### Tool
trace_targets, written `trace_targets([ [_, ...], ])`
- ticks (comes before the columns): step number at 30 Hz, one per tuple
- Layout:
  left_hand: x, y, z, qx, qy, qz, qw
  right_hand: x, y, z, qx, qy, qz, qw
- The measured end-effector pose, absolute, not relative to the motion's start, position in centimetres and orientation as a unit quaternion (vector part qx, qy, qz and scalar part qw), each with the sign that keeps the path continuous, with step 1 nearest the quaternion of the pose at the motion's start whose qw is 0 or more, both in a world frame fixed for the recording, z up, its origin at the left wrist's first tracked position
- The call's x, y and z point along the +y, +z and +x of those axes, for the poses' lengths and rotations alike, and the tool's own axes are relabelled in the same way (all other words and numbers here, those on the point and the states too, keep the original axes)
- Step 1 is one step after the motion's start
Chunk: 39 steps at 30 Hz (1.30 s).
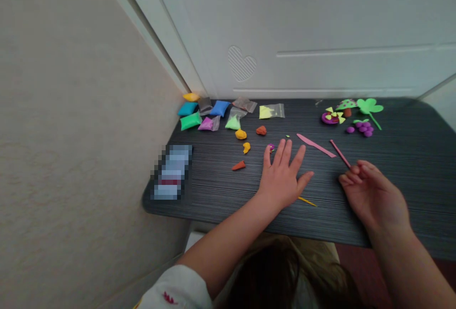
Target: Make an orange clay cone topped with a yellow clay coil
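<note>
My left hand lies flat on the dark table, fingers stretched out and spread, palm down. A small purple clay bit sits just past its fingertips. A thin yellow stick pokes out from under its heel. My right hand rests to the right with fingers curled, pinching the near end of a thin pink stick. A flat pink modelling tool lies between the two hands, farther back.
Small bags of coloured clay crowd the back left. Orange, yellow and red clay lumps lie in front of them. Finished clay figures stand at the back right. A blurred flat object lies at the left edge. A white door stands behind.
</note>
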<state>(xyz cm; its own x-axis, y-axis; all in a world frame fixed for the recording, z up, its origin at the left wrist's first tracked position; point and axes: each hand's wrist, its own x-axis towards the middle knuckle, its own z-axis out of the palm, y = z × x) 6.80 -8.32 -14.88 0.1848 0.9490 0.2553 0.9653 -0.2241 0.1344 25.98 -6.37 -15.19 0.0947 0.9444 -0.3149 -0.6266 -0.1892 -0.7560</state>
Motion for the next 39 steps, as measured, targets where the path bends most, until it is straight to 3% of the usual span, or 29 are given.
trace_targets([
  [26,-6.5,-15.4,7.2,-0.621,-0.163,-0.766,0.041,-6.4,-15.1,25.8,-0.184,0.642,-0.428,0.609],
  [35,-6.8,-11.6,3.3,-0.653,-0.271,-0.705,0.059,-6.2,-15.2,25.7,-0.221,0.627,-0.432,0.609],
  [39,-6.8,-12.0,2.2,-0.663,-0.271,-0.695,0.06,-6.3,-15.3,24.8,-0.265,0.597,-0.443,0.614],
])
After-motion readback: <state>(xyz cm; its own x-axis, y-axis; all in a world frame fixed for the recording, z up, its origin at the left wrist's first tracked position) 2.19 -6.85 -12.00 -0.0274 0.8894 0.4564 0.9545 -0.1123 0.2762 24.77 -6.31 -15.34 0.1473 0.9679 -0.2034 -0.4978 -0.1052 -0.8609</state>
